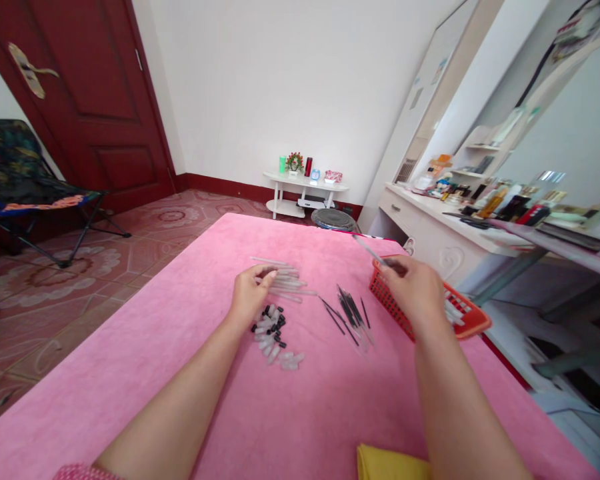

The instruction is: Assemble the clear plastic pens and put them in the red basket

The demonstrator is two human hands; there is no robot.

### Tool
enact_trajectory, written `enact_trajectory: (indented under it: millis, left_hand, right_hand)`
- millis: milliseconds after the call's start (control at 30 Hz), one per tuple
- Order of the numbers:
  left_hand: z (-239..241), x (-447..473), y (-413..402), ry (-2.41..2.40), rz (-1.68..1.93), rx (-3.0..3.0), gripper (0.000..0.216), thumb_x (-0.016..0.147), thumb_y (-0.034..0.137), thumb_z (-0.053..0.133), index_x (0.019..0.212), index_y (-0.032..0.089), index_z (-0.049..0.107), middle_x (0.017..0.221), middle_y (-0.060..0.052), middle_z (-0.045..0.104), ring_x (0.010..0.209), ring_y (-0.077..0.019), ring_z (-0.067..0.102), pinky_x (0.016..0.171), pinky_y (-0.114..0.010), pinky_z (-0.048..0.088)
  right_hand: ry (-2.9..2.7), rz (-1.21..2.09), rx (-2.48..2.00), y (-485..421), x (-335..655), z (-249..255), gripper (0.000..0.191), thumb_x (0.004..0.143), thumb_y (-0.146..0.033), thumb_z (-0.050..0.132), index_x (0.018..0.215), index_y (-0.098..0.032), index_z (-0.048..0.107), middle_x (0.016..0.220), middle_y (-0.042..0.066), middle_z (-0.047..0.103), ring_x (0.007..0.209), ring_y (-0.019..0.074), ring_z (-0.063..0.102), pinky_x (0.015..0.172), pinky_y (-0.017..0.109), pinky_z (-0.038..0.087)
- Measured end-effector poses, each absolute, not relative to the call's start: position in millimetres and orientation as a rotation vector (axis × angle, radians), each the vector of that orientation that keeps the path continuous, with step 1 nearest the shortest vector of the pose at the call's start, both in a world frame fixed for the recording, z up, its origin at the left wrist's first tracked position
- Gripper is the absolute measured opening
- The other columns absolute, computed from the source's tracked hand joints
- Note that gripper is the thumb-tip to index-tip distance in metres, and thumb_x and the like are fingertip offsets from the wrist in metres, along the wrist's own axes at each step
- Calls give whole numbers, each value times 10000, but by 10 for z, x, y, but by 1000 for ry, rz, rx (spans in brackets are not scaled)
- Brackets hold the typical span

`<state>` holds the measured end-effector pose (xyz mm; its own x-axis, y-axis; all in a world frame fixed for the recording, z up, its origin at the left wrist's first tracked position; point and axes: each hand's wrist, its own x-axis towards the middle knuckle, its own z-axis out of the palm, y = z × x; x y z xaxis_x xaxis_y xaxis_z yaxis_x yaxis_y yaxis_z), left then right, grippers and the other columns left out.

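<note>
Head view: right hand (pixel 414 288) pinches a slim tube (pixel 369 249); loosening could drop it. Left hand (pixel 250 291), grip unclear, could brush piled tubes (pixel 291 284) astray.

Slender black rods (pixel 351 311), thin whitish sticks (pixel 291 284) and small black and whitish cylinders (pixel 270 328) dot a pink cloth-covered table (pixel 305 420), an orange-red latticed plastic basket (pixel 391 301) at its right, yellow folded fabric (pixel 391 465) at its near edge.
</note>
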<state>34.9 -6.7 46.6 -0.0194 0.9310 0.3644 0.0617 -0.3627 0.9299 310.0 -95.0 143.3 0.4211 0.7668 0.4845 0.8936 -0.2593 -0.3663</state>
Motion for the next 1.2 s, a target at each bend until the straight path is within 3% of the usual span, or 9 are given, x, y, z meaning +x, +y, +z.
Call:
enact_trajectory:
  millis: [133, 233, 400, 600, 800, 900, 1000, 1200]
  left_hand:
    - [321, 217, 48, 1199, 1463, 1651, 173, 712, 209, 608, 832, 214, 733, 874, -54, 712, 817, -211, 624, 752, -298, 451]
    - [284, 171, 82, 1194, 1407, 1778, 181, 693, 187, 606, 803, 240, 739, 879, -49, 709, 843, -223, 607, 804, -322, 433]
    - [281, 150, 93, 1140, 1270, 1965, 171, 636, 158, 647, 714, 277, 742, 782, -39, 711, 824, -239, 583, 862, -344, 402]
    - [299, 116, 98, 1191, 963, 2399, 151, 704, 201, 634, 780, 271, 744, 796, -49, 705, 810, -219, 572, 799, -318, 409]
    - [311, 88, 107, 1185, 732, 2536, 129, 733, 267, 645, 823, 261, 738, 838, -35, 697, 843, -190, 578, 809, -289, 407]
    - [312, 99, 96, 1178, 710, 2582, 159, 710, 266, 671, 856, 276, 734, 860, -36, 695, 866, -198, 575, 812, -293, 407]
    - [317, 112, 83, 1168, 748, 2594, 134, 702, 229, 669, 816, 259, 731, 847, -39, 696, 857, -204, 578, 811, -304, 407]
    - [301, 121, 89, 1134, 953, 2423, 155, 727, 169, 606, 831, 224, 707, 849, -28, 706, 833, -191, 599, 796, -300, 427]
  right_hand:
    - [-1051, -400, -2415, -1088, 3564, 1491, 349, 692, -452, 589, 921, -232, 735, 808, 158, 686, 709, 291, 621, 574, 363, 405]
    - [-1019, -352, -2510, -1090, 3710, 1405, 299, 644, -388, 627, 873, -239, 748, 750, 163, 677, 691, 304, 618, 579, 383, 407]
    - [-1171, -390, -2318, -960, 3502, 1319, 347, 682, -392, 591, 948, -212, 722, 846, 145, 690, 785, 300, 625, 650, 385, 427]
    - [-1733, 107, -2043, -833, 3022, 1246, 189, 703, -233, 568, 807, -183, 717, 812, 58, 708, 768, 178, 633, 660, 252, 426]
    - [-2071, 383, -2368, -868, 2711, 1125, 121, 640, -299, 654, 709, -214, 705, 752, 41, 695, 755, 189, 640, 588, 241, 394]
    - [-2183, 284, -2479, -901, 2563, 1114, 228, 592, -339, 698, 772, -200, 703, 857, 83, 701, 818, 241, 644, 602, 275, 409]
    - [-2263, 245, -2522, -917, 2452, 1112, 217, 602, -253, 661, 797, -164, 697, 895, 125, 698, 830, 274, 647, 581, 288, 403]
    - [-2175, 303, -2270, -919, 2484, 1173, 167, 663, -196, 555, 768, -190, 685, 792, 68, 695, 751, 193, 631, 554, 242, 356]
